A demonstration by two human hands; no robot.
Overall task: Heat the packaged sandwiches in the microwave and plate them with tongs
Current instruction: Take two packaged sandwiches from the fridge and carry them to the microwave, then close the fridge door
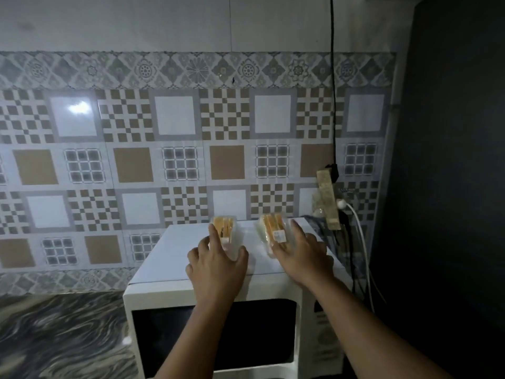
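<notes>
Two packaged sandwiches in clear plastic wedges lie on top of a white microwave (169, 258). My left hand (217, 265) has its fingers and thumb curled round the left sandwich pack (225, 228). My right hand (303, 254) lies over the near end of the right sandwich pack (273, 228), its fingers spread along the pack's sides. The microwave door (213, 335) is dark and closed. No tongs or plate are in view.
A patterned tile wall stands behind the microwave. A power strip (328, 198) with black and white cables hangs at the right, beside a dark tall surface (451, 187). A dark marbled counter (60, 337) extends left of the microwave.
</notes>
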